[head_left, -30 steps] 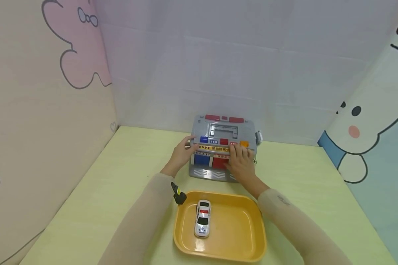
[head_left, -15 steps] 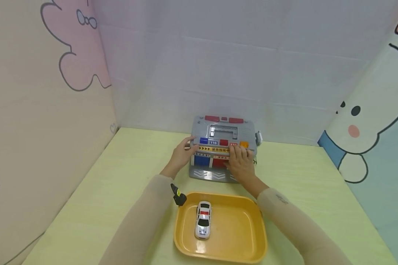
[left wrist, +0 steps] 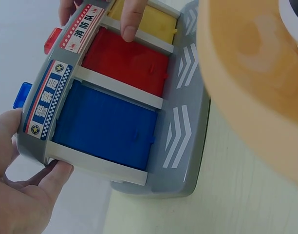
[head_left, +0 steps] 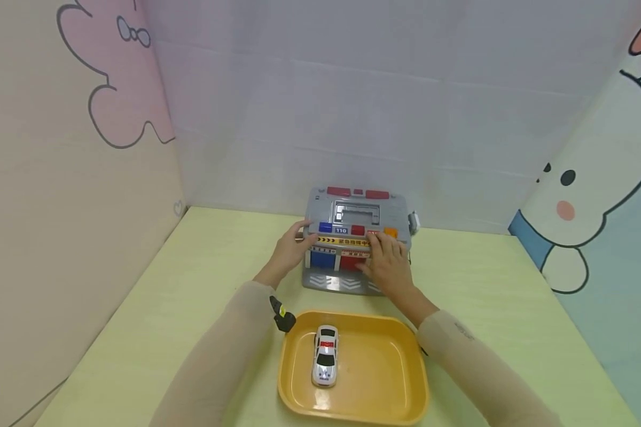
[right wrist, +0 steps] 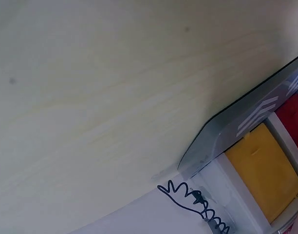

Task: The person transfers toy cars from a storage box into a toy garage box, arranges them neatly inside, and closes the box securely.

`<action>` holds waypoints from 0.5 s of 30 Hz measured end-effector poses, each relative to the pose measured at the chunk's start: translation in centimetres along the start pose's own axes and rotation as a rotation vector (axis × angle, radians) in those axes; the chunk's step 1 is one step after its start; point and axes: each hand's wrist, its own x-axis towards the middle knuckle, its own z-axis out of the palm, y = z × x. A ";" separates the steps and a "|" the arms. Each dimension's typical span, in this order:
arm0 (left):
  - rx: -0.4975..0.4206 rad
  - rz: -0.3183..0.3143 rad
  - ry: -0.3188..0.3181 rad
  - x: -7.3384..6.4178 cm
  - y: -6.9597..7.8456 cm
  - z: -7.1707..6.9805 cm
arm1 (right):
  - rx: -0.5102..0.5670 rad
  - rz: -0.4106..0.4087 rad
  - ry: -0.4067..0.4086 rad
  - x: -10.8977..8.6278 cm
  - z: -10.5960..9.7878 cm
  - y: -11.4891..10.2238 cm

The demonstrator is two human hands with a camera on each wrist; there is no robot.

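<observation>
A grey toy garage (head_left: 319, 209) with a carry handle stands at the back of the table. Its front has a blue door (left wrist: 105, 126), a red door (left wrist: 124, 61) and a yellow door (right wrist: 263, 170), all down. My left hand (head_left: 287, 252) grips the roof's left end, thumb below the edge and fingers above. My right hand (head_left: 391, 267) holds the roof's front edge right of centre. Its fingertips lie on top, and its thumb hangs before the red door in the left wrist view. The right wrist view barely catches that hand.
Nearer me, a yellow tray (head_left: 376, 370) holds a white toy police car (head_left: 325, 356) at its left. A coiled black cord (right wrist: 170, 187) hangs at the garage's side, by a grey handset-like part (head_left: 413, 222). Printed cloth walls (head_left: 310, 118) stand behind and at both sides.
The head view has shifted slightly. Both hands keep the same hold on the garage, and the tray and car stay put.
</observation>
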 end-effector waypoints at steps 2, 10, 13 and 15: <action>0.000 -0.004 -0.002 -0.1 0.1 0.0 | 0.050 0.034 -0.013 0.0 -0.3 -0.2; 0.008 -0.048 -0.005 -0.1 1.0 0.0 | 0.164 0.148 -0.006 0.0 -0.8 -0.1; 0.009 -0.072 -0.004 -0.2 1.4 0.0 | 0.200 0.182 0.002 0.0 -0.9 0.1; 0.012 -0.087 0.003 -0.2 1.7 -0.1 | 0.217 0.196 0.012 0.0 -0.9 0.3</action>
